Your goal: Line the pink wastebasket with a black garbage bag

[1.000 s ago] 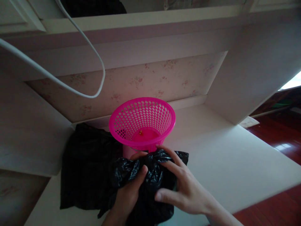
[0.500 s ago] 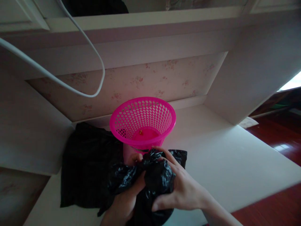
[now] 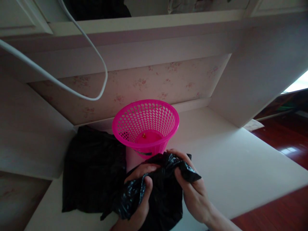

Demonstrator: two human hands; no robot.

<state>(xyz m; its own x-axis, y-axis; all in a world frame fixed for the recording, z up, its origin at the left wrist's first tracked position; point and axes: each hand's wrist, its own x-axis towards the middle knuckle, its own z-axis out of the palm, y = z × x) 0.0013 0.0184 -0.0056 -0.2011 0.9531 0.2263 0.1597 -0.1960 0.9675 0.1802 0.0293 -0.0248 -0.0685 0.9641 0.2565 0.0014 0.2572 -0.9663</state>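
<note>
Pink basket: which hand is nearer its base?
Right. The right hand reaches up just below the pink basket; the left hand grips the black bag lower down.

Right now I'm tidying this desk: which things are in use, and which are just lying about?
In use:
black plastic bag, gripped by left hand and right hand
pink basket, just behind it

Lying about:
black cloth
white cable
</note>
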